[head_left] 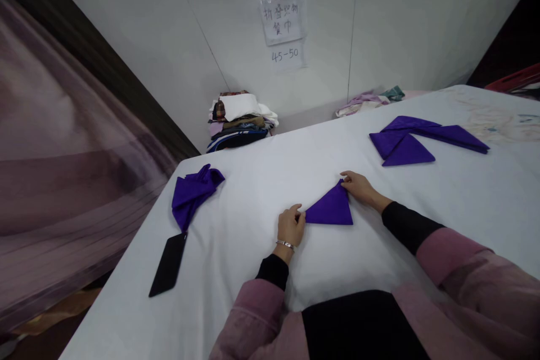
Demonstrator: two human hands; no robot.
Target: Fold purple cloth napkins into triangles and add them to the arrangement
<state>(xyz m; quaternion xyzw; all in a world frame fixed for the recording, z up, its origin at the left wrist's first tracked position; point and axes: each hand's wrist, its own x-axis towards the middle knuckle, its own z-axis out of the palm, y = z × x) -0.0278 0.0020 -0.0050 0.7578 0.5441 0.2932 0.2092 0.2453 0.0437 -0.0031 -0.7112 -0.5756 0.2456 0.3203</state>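
Observation:
A purple napkin (331, 208), folded into a triangle, lies on the white-covered table (253, 202) in front of me. My left hand (291, 226) pinches its left corner between thumb and finger. At its upper right corner, my right hand (356, 185) grips the cloth with thumb and fingers. The napkin's lower right corner rests untouched on the table. Several layers seem stacked in it, but I cannot make them out.
More folded purple cloths (407, 143) lie at the right back. A crumpled purple cloth (192, 194) is at the left, touching a black flat phone-like object (169, 264). Stacked clothes (242, 118) stand beyond the far edge, below a handwritten sign (283, 19). A curtain (76, 152) hangs at left.

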